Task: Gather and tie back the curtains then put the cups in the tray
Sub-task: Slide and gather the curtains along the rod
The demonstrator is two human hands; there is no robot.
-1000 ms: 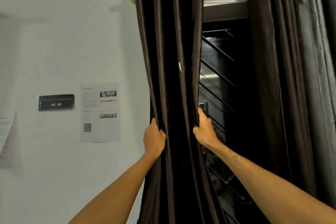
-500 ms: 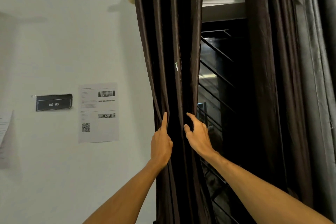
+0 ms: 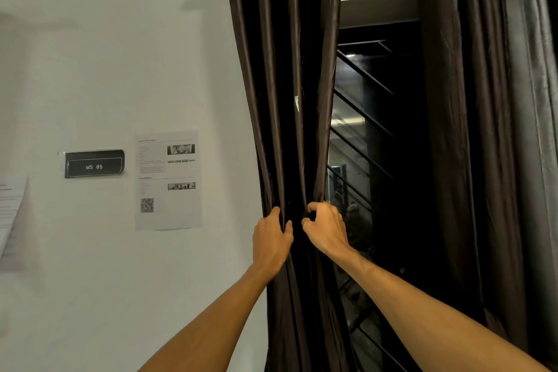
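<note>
Two arms in view, both bare: L forearm [image 3: 211,320] & R forearm [image 3: 422,305] uncovered from frame bottom to wrists. L hand [image 3: 271,238] & R hand [image 3: 327,229] bare too. Tendon lines along R forearm.

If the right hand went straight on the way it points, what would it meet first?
The curtain, which the right hand grips; it curls into the gathered folds, so cloth comes first. What lies behind the cloth is hidden.

Curtain [image 3: 287,69] is showing plain dark brown; wall [image 3: 120,69] is reading white; sign [image 3: 94,174] is showing black with white lettering
</note>
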